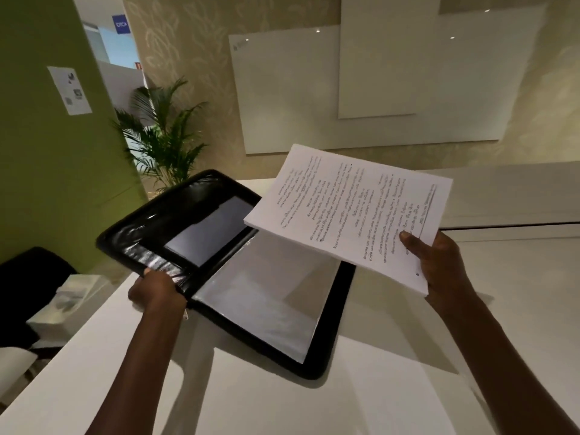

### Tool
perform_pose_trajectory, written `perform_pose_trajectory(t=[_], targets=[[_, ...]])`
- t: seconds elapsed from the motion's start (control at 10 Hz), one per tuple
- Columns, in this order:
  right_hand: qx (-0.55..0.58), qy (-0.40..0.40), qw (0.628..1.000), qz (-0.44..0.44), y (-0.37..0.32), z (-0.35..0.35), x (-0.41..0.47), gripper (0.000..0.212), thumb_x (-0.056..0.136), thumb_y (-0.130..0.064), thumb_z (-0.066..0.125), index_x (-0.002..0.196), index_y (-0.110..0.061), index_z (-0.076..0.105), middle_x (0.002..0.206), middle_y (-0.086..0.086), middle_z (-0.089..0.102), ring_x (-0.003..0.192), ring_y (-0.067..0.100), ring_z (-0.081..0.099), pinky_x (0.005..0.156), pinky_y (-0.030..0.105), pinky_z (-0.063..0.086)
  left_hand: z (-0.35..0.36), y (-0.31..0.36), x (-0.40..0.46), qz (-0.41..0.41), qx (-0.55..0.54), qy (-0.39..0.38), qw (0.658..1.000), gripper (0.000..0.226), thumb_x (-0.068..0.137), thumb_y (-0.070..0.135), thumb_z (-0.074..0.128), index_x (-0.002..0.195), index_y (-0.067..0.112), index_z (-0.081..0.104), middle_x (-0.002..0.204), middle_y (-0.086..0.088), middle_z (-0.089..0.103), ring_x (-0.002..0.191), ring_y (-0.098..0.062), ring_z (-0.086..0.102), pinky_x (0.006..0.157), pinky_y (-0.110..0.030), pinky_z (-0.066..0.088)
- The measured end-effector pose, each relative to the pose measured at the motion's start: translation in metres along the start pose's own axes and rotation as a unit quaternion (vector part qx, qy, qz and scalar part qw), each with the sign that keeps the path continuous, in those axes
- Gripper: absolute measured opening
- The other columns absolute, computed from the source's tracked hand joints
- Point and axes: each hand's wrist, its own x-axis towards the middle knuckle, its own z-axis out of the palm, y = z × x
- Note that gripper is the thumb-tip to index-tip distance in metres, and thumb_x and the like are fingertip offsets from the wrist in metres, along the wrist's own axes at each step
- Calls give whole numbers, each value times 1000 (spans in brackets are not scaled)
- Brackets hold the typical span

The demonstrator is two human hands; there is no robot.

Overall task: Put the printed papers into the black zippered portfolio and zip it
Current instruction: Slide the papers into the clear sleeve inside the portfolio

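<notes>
Papers (pixel 348 211), pinched in our right hand (pixel 439 262), hover above the portfolio (pixel 339 309); our left hand (pixel 157 291) grips its raised cover.

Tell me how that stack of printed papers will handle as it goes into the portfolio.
The paper stack looks thick, so probably heavy for one hand. The right hand grips only one corner, yet the stack barely sags, so it likely stays fairly stiff. No clip or staple is visible, so sheets may fan or slip as they slide into the open portfolio.
</notes>
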Motion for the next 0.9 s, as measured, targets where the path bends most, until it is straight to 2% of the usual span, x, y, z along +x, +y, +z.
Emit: perform_pose_trajectory(t=[0.1, 0.2, 0.3, 0.4, 0.5, 0.6, 0.7, 0.8, 0.9], targets=[[-5, 25, 999, -20, -12, -21, 4, 35, 90, -4, 64, 124, -10, 63, 115, 5, 72, 99, 24, 72, 77, 34, 61, 42, -7, 9, -1, 21, -29, 999, 36, 98, 24, 45, 131, 9, 51, 133, -9, 56, 114, -27, 61, 87, -33, 50], [-20, 50, 998, -36, -18, -41, 10, 32, 90, -7, 65, 121, -13, 65, 111, 3, 74, 101, 28, 71, 82, 41, 59, 81, -5, -4, 19, -5, -21, 1000, 18, 91, 18, 61, 106, 11, 54, 106, -5, 62, 91, -25, 65, 86, -46, 54], [-11, 54, 997, -45, -21, -55, 12, 38, 83, -13, 72, 120, -16, 66, 114, 4, 73, 105, 31, 69, 93, 51, 52, 112, -10, -2, 19, 37, -61, 997, 16, 88, 18, 63, 101, 12, 58, 105, -8, 66, 91, -26, 65, 85, -46, 54], [-8, 62, 997, -53, -26, -63, 12, 47, 72, -20, 73, 119, -16, 66, 114, 3, 73, 103, 27, 70, 94, 51, 52, 139, -18, 5, 26, 71, -105, 992, 6, 89, 19, 61, 87, 13, 60, 82, -3, 62, 85, -23, 60, 77, -36, 51], [-16, 75, 995, -57, -26, -68, 16, 34, 85, -8, 68, 117, -15, 67, 113, 3, 74, 102, 28, 71, 97, 55, 50, 161, -26, 9, 48, 109, -134, 984, 14, 93, 23, 57, 84, 13, 61, 72, -1, 54, 80, -21, 54, 72, -33, 43], [-35, 88, 994, -56, -26, -70, 18, 36, 80, -14, 71, 116, -17, 67, 112, 3, 74, 101, 28, 71, 95, 55, 51, 176, -34, 18, 73, 131, -166, 975, 16, 96, 24, 54, 99, 12, 65, 82, -4, 61, 83, -22, 59, 82, -34, 49], [-52, 88, 993, -53, -24, -66, 19, 33, 84, -12, 69, 117, -17, 66, 110, 2, 74, 98, 27, 72, 93, 54, 53, 189, -41, 31, 87, 146, -198, 965, 24, 95, 24, 55, 107, 9, 69, 100, -7, 65, 95, -23, 62, 95, -40, 51], [-72, 88, 992, -45, -20, -65, 18, 28, 87, -11, 67, 114, -17, 67, 110, 1, 75, 98, 27, 72, 93, 56, 53, 200, -46, 39, 102, 174, -216, 955, 28, 97, 25, 53, 115, 8, 67, 106, -7, 65, 96, -20, 59, 94, -36, 48], [-95, 83, 991, -39, -17, -62, 16, 34, 82, -18, 71, 116, -17, 66, 110, 2, 74, 97, 29, 72, 92, 58, 52, 210, -54, 49, 118, 196, -233, 945, 29, 98, 24, 51, 117, 9, 67, 108, -8, 66, 95, -19, 59, 94, -34, 47]])
